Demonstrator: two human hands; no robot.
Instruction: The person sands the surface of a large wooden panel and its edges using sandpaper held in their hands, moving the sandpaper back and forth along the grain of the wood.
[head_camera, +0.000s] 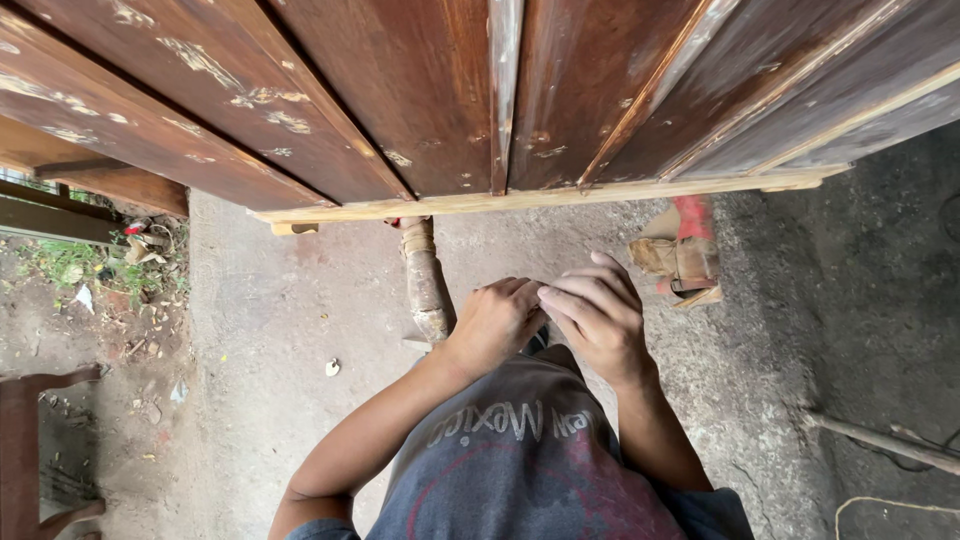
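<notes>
Both hands together at waist: left hand (497, 322) curled, right hand (597, 312) fingers bent, can't tell what's held. Wooden door (480, 100) just ahead, so keep elbows in imo.

Wooden door (450, 100) just ahead

Both hands (545, 320) meet below the wooden door (480, 90), above the concrete floor (300, 330).
</notes>
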